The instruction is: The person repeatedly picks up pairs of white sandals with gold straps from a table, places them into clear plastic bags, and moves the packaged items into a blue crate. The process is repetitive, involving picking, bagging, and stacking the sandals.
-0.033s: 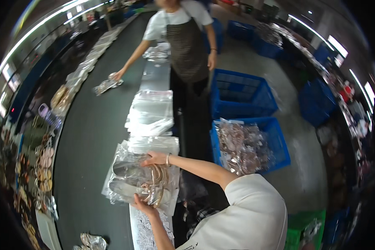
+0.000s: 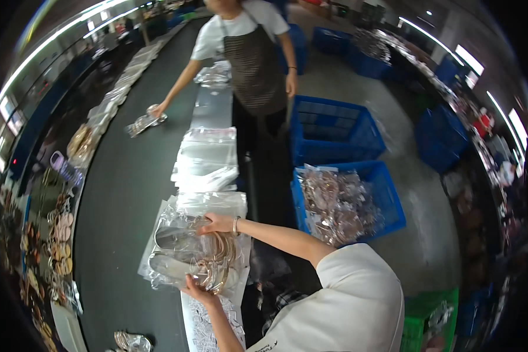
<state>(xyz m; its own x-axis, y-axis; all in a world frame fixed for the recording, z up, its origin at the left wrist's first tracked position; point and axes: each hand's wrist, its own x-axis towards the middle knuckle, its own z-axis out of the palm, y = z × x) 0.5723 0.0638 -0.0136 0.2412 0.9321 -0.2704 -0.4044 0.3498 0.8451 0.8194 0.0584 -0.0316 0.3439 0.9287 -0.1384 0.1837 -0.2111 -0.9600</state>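
Note:
A pair of sandals (image 2: 179, 267) with light insoles and several tan straps lies in a clear plastic bag (image 2: 185, 220). My right hand (image 2: 218, 223) is closed on the far edge of the pair, near the straps. At the near edge, my left hand (image 2: 198, 290) grips the bag with its thumb and fingers. The bagged pair is tilted over the conveyor's side ledge, above a sheet of clear bags (image 2: 229, 202). Beyond it lies a stack of flat clear bags (image 2: 208, 149). Many small printed labels (image 2: 214, 325) cover the ledge beside my left forearm.
A dark conveyor belt (image 2: 129, 223) runs along the left. Across from me a person (image 2: 249, 64) holds a bagged pair of shoes (image 2: 144, 123) over it. To the right stand a blue crate (image 2: 340, 155) and another with bagged shoes (image 2: 340, 202). A green crate (image 2: 416, 328) stands near right.
The whole view has shifted slightly. My hands keep the same hold on the bagged sandals, and the other person's arm is almost unmoved.

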